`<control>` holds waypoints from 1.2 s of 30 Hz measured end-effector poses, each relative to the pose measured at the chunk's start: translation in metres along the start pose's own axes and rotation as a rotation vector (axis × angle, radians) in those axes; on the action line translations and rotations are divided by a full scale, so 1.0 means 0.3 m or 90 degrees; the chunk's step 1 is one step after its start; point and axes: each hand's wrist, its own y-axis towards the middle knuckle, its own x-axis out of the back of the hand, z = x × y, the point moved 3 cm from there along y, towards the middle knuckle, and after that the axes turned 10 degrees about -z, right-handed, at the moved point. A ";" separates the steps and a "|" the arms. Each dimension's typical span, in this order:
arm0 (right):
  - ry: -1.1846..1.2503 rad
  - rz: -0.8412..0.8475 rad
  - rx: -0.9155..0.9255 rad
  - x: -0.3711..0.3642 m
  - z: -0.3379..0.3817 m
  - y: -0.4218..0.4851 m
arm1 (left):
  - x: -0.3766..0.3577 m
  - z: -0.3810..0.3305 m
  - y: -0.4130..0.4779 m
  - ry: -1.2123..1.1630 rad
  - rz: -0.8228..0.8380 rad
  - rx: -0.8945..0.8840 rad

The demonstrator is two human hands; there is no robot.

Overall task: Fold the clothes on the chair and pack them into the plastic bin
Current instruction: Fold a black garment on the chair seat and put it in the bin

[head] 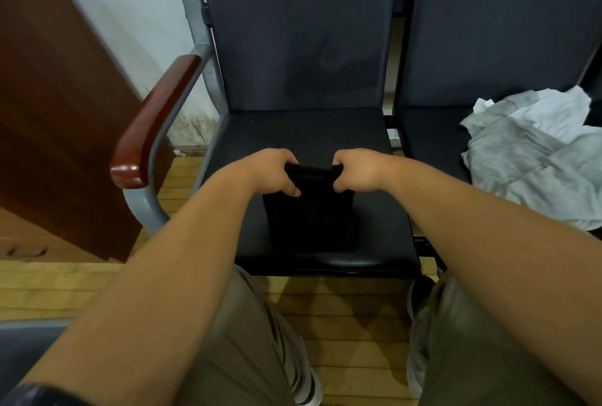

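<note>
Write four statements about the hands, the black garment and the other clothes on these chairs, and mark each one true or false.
1. The left hand and the right hand both grip the far edge of the black garment. True.
2. The black garment lies on the floor. False: it rests on the chair seat.
3. Grey and white clothes lie on the next seat to the right. True.
4. Those clothes are neatly folded. False: they lie crumpled.

Waiting-room sort of place: linked black padded seats (303, 57) (wooden armrest (156, 119)), plank floor (342, 317).
</note>
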 end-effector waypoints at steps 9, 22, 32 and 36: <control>0.035 -0.131 0.080 0.157 0.244 -0.122 | 0.212 0.025 -0.229 0.051 -0.204 -0.030; -0.129 -0.034 0.333 -0.113 0.990 -0.202 | 0.386 0.531 -0.840 0.013 -0.224 0.209; -0.195 0.158 0.428 -0.640 1.339 -0.283 | 0.132 0.936 -1.254 -0.107 -0.205 0.418; -0.262 0.197 0.441 -0.839 1.382 -0.285 | -0.061 1.047 -1.342 -0.201 -0.188 0.474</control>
